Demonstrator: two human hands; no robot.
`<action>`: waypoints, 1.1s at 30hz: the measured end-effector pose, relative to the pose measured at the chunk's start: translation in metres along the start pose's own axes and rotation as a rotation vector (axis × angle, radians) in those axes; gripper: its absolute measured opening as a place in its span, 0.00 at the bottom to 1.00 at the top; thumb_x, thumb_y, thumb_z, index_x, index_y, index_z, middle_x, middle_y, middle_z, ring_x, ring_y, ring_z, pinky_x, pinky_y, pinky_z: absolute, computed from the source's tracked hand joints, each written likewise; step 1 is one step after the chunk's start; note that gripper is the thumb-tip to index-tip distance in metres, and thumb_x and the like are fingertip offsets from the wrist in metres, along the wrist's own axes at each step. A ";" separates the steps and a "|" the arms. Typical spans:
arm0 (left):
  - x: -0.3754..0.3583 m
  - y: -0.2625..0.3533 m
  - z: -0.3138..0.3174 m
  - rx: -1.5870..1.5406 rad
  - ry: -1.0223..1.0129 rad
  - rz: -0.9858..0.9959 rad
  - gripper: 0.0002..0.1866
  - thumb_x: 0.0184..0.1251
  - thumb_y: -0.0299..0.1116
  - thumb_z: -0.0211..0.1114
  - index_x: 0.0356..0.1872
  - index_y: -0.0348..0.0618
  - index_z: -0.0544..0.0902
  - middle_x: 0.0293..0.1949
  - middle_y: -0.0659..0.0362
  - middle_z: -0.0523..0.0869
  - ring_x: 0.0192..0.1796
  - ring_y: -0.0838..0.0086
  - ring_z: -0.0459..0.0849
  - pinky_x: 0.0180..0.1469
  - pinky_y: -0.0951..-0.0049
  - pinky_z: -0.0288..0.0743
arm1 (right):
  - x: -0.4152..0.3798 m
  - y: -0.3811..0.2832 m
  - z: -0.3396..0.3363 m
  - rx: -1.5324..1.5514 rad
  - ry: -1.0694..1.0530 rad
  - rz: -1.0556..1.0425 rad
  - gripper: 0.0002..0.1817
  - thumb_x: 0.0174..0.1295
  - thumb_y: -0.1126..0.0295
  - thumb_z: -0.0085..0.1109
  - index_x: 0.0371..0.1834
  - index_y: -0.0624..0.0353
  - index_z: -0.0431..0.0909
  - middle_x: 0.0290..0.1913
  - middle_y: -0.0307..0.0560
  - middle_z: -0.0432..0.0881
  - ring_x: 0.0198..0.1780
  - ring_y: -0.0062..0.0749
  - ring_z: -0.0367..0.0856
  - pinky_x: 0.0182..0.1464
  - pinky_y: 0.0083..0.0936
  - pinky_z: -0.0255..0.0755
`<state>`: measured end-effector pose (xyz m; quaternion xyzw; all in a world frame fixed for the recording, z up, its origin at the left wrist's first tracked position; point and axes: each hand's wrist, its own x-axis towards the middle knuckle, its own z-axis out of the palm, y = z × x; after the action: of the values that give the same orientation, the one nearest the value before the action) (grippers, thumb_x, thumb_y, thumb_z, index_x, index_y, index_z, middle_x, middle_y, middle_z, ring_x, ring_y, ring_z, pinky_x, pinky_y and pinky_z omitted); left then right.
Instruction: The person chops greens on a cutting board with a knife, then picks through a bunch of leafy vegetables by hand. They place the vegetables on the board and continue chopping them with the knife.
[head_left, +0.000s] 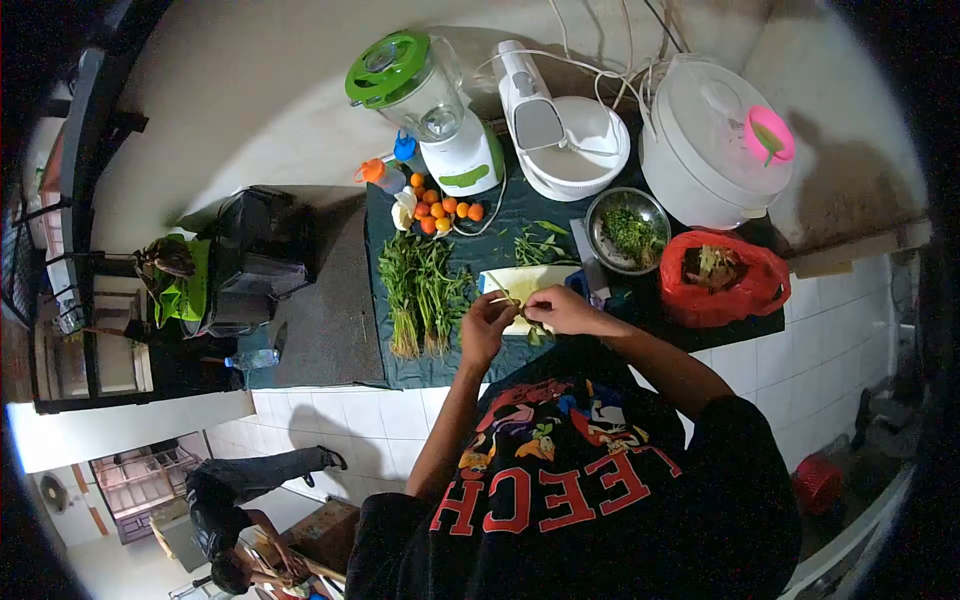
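Over a pale cutting board [540, 277] with a blue edge, both hands pinch a leafy green stem [512, 301]. My left hand [486, 326] is closed on the stem's left side. Close beside it, my right hand [562, 310] has its fingers closed on the leafy part. Some leaves [537, 333] hang below the fingers. Left of the board lie bundles of leafy greens [425, 290] with long stems. Picked green leaves [540, 245] lie just behind the board. A metal bowl [597, 240] of chopped greens stands to the right.
Orange and red tomatoes [430, 210] lie in front of a green-lidded blender [455, 150]. A white stand mixer [570, 180] and a large white lidded container [690, 140] line the wall. A red plastic bag [755, 295] sits at right. Another person [225, 520] is at lower left.
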<state>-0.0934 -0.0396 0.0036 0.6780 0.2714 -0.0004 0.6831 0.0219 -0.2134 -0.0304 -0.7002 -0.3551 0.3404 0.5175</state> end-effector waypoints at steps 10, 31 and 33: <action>-0.001 -0.004 -0.003 0.037 -0.025 0.029 0.16 0.69 0.30 0.71 0.53 0.32 0.81 0.41 0.55 0.90 0.43 0.75 0.88 0.44 0.74 0.82 | 0.001 -0.007 -0.001 -0.055 0.026 -0.010 0.12 0.62 0.63 0.67 0.39 0.61 0.87 0.32 0.51 0.88 0.35 0.36 0.88 0.42 0.34 0.78; -0.006 -0.004 -0.006 0.031 -0.059 -0.037 0.12 0.67 0.30 0.74 0.45 0.34 0.83 0.41 0.56 0.90 0.41 0.73 0.89 0.45 0.71 0.85 | -0.003 -0.021 0.010 -0.082 0.149 -0.127 0.07 0.58 0.72 0.68 0.32 0.65 0.83 0.25 0.50 0.85 0.29 0.31 0.86 0.33 0.30 0.75; -0.004 -0.003 -0.006 0.035 -0.066 -0.025 0.11 0.67 0.30 0.73 0.45 0.35 0.84 0.40 0.57 0.90 0.40 0.74 0.88 0.45 0.71 0.84 | -0.002 -0.023 0.010 -0.074 0.162 -0.104 0.10 0.54 0.66 0.70 0.30 0.61 0.84 0.27 0.51 0.86 0.30 0.41 0.88 0.35 0.35 0.78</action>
<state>-0.1006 -0.0360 0.0027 0.6861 0.2572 -0.0362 0.6796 0.0097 -0.2056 -0.0107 -0.7246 -0.3604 0.2419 0.5353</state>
